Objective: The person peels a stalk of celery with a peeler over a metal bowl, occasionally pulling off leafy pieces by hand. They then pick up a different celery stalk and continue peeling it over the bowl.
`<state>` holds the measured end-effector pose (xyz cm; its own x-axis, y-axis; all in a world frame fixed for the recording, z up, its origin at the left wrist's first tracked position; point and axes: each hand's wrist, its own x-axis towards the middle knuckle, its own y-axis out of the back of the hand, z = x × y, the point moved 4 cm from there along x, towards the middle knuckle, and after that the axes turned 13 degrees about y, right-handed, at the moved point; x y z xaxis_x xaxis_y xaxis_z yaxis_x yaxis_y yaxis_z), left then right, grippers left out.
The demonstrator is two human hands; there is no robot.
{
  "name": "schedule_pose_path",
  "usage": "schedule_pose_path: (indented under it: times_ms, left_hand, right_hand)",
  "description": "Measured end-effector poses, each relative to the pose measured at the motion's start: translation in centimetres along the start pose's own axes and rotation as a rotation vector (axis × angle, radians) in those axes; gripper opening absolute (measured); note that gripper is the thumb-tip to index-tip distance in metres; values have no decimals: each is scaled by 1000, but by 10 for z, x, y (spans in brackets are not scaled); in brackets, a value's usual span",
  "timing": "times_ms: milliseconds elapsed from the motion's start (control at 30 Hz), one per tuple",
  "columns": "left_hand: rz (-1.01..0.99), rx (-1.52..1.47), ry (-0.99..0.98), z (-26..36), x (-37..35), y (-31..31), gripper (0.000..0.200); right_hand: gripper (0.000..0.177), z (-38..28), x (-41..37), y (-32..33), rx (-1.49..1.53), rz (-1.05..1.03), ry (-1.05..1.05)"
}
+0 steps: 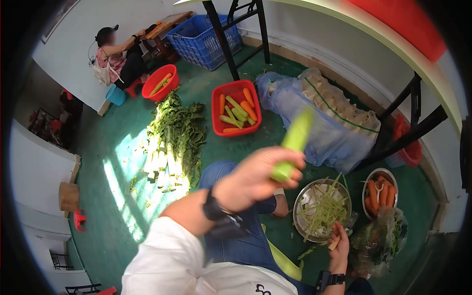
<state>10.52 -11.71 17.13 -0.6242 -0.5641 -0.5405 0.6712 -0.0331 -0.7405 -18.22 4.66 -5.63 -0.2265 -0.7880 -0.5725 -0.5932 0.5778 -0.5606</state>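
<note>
One celtuce stem (295,140), bare and slightly blurred, is gripped near its lower end by the left hand (261,172), fingers closed around it, most of its length free, presumably to keep the surface clear of the fingers. One small tan piece (334,243), perhaps a tool handle, is pinched in the right hand (340,248); its working end cannot be made out.

Beside the right hand: one round steel basin (297,216) of green peelings (324,209), likely set low and close so scraps fall within it. Next to that, one steel bowl of carrots (382,194) and one clear plastic bag (381,241) of greens, both within easy reach.

Farther out: one square red tub (216,115), carrots and bare stems together; one heap of leafy celtuce (177,130), leaves pointing away, cut ends nearer the knees, probably for easy grasping; one blue-wrapped bundle (317,130) beside a mesh sack (339,103).

Farthest: one round red basin (160,93), one blue crate (196,46), one seated person (115,59).
</note>
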Motion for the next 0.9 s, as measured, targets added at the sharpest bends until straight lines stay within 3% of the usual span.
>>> schedule_pose_path:
  times_ms: [100,233,400,500,567,767,833,900]
  left_hand:
    - [61,128,-230,65,-51,12,32]
    - [377,234,-461,121,-74,70,29]
    - [629,150,-344,136,-38,200,14]
    - [658,17,-103,124,1,271,21]
    - [789,13,-14,114,34,318,20]
    - [710,-10,-258,122,110,363,23]
    - [891,38,-349,124,113,356,27]
    - [732,21,-426,133,124,359,29]
  right_hand:
    - [22,3,3,-3,-6,-14,3]
    - [21,12,5,-4,-27,1,-20]
    - [18,27,4,3,-39,26,-61]
    - [17,34,0,12,-58,85,-90]
    - [15,34,-3,19,-104,149,-98]
    - [14,25,-15,44,-155,286,-76]
    - [14,21,-21,48,-170,314,-70]
    - [14,18,-25,48,-165,357,-56]
